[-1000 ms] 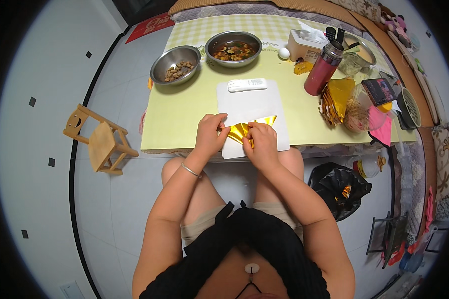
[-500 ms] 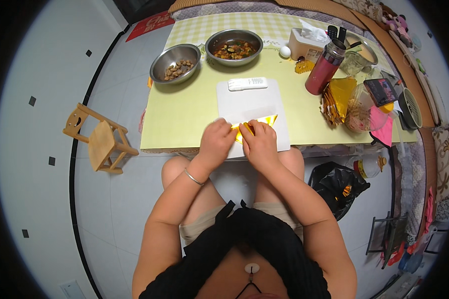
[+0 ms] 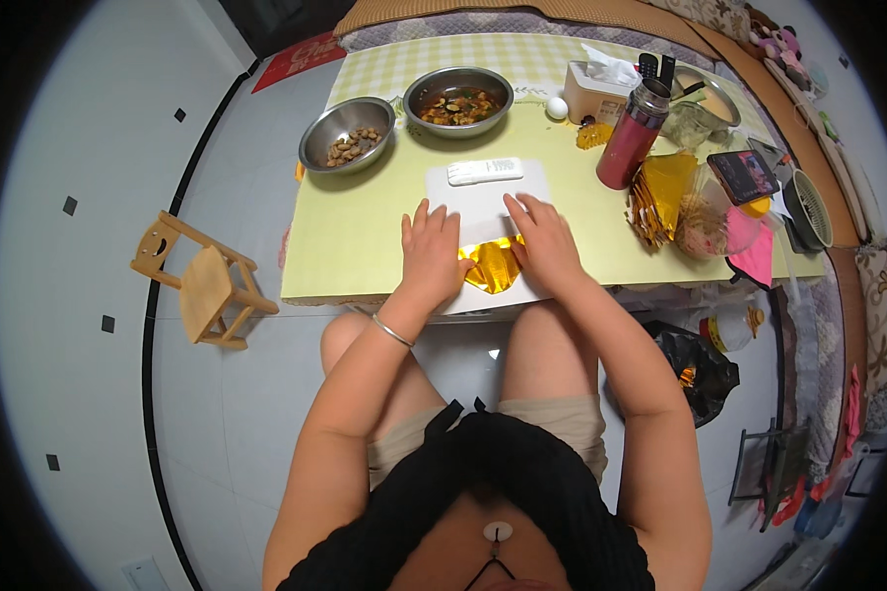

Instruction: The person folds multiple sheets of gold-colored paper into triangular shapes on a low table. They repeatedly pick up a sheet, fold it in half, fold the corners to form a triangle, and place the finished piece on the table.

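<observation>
A pale wall [image 3: 44, 325] with small dark squares [image 3: 70, 206] fills the left side, a black strip [image 3: 148, 355] dividing it from the grey tiled floor [image 3: 227, 433]. A wooden chair [image 3: 205, 283] stands mid-left; a table [image 3: 355, 236] draped in yellow-green spans the upper centre.

Open bench [image 3: 350, 229] lies left of the hands [image 3: 431, 251] and in a strip to their right, hemmed by stacked gold foil [image 3: 668, 189] and a red thermos [image 3: 629, 146]; ahead, a white plastic device [image 3: 485, 171] blocks the way, two steel bowls [image 3: 317, 140] beyond, leftward.
</observation>
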The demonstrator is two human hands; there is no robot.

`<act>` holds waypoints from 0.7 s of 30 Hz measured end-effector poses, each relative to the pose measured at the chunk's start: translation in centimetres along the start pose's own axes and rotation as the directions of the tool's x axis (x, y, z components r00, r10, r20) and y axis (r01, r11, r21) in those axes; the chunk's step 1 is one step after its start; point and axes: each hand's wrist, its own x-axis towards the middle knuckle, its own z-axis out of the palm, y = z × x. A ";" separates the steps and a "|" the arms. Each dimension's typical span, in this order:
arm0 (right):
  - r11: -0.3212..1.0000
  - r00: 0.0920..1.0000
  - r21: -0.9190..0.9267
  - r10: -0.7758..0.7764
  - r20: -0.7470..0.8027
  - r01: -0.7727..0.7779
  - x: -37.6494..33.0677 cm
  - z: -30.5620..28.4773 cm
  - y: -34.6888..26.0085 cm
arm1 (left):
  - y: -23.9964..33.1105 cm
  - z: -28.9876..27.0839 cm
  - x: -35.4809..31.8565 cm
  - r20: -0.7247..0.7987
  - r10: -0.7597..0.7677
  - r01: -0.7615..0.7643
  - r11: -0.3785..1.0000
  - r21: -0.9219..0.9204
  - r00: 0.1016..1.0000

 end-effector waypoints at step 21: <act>0.997 0.940 0.024 -0.071 0.334 0.067 -3.3 0.8 2.1 | -2.6 0.4 -6.4 -0.001 -0.068 0.067 0.983 -0.170 0.998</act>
